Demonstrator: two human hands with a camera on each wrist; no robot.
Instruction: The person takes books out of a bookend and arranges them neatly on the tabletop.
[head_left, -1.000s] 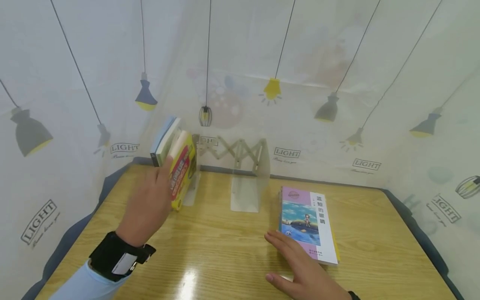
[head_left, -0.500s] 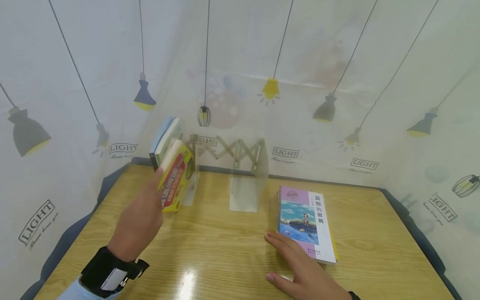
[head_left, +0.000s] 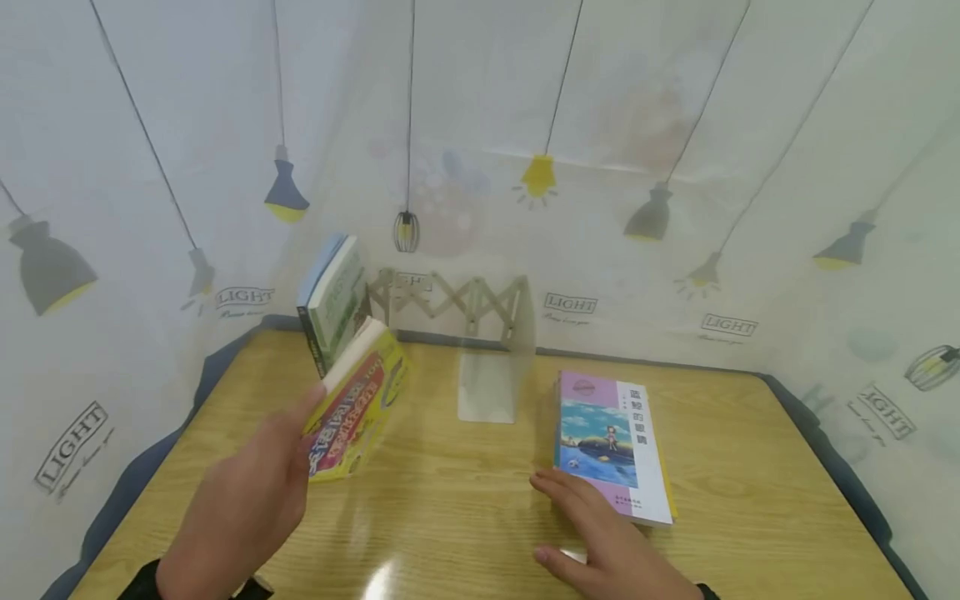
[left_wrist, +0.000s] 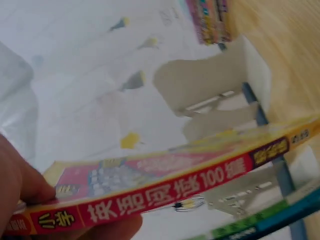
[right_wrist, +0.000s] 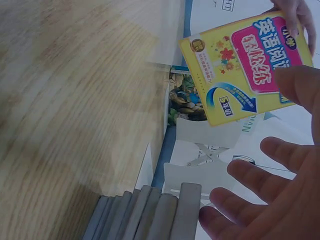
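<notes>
My left hand (head_left: 243, 496) grips a yellow book (head_left: 360, 412) by its spine end, thumb on one cover and fingers on the other. In the left wrist view, the book's red spine (left_wrist: 160, 192) faces the camera. The book is tilted above the table, in front of two upright books (head_left: 333, 304) that lean at the left side of an expandable bookend (head_left: 487, 392). My right hand (head_left: 611, 537), fingers spread, is at the near left edge of a stack of books (head_left: 600, 446) topped by a pink and white cover. The right wrist view shows the stack's edges (right_wrist: 150, 215) beside the fingertips.
The bookend's zigzag bars (head_left: 450, 300) run along the table's back edge. A pale fabric backdrop (head_left: 637, 292) printed with lamps surrounds the wooden table (head_left: 442, 508) at the back and both sides.
My left hand has drawn the yellow book away from the two upright books, toward me and downward, tilting it further. The right hand has stayed by the stack.
</notes>
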